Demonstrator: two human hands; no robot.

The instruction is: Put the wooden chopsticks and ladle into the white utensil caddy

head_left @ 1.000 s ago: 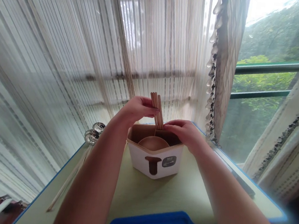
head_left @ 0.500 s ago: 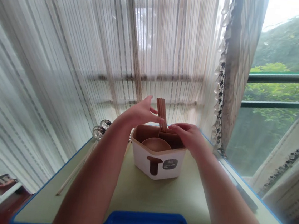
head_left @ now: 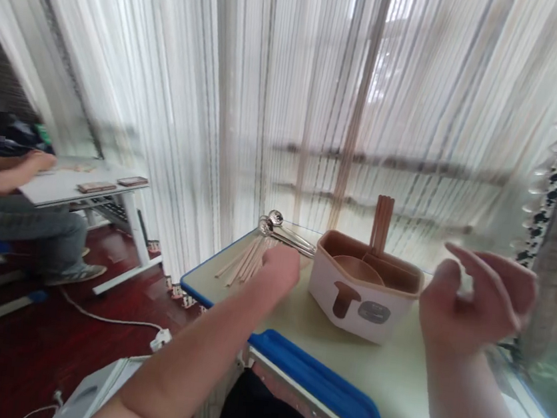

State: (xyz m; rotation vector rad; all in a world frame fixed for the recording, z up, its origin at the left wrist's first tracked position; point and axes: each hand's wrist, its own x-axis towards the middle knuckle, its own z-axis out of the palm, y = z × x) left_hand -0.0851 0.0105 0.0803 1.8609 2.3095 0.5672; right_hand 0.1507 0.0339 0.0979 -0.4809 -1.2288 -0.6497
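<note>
Both hands have come off the upright chopsticks (head_left: 382,224); left hand (head_left: 282,266) has moved over to the loose chopsticks (head_left: 247,262), right hand (head_left: 474,302) has pulled away rightward, and the view has swung left. Upright bunch now stands unheld in the holder (head_left: 322,288), near its back wall by the divider, leaning hardly at all. Holder sits on the table (head_left: 391,369), a round brown bowl shape (head_left: 359,270) inside it.

Left hand: fingers mostly hidden, can't tell if it grips any of the loose sticks. Right hand: raised just beside the holder, fingers loosely curled with a gap, nothing seen in it. Loose sticks lie fanned out left of the holder; metal spoons (head_left: 269,225) behind them.

Handling, judged by looks: sticks seem wooden, light, stiff, not fragile, but thin and apt to roll or spread; best pinched several together around mid-length. Holder looks like light, rigid plastic; steady it by the rim or side wall. Spoons probably smooth, slippery; take by the handles.
</note>
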